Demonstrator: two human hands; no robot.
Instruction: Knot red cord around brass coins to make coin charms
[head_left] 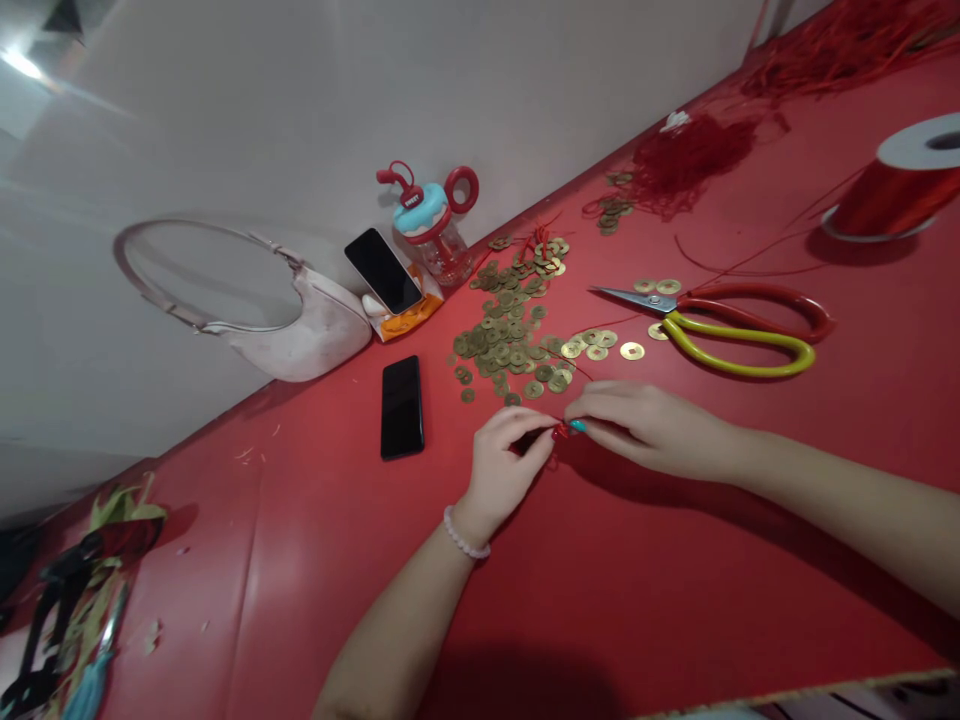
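My left hand point(508, 458), with a pale bead bracelet at the wrist, pinches a small bit of red cord point(561, 432) between thumb and fingers. From the other side, my right hand point(646, 425) meets it, its fingers also closed on the cord. The fingertips almost touch, so any knot between them is too small to make out. Just beyond both hands spreads a heap of brass coins point(501, 335) with square holes. Scissors point(712, 318) with one red and one yellow handle lie beyond my right hand, blades partly over a few coins.
A black phone point(403, 408) lies left of my hands. Behind it are another phone point(384, 270) on an orange packet, a donut-lidded cup point(442, 235) and a white handbag point(307, 330). A red cord spool point(892, 190) and tangled red cord point(686, 165) are at the right.
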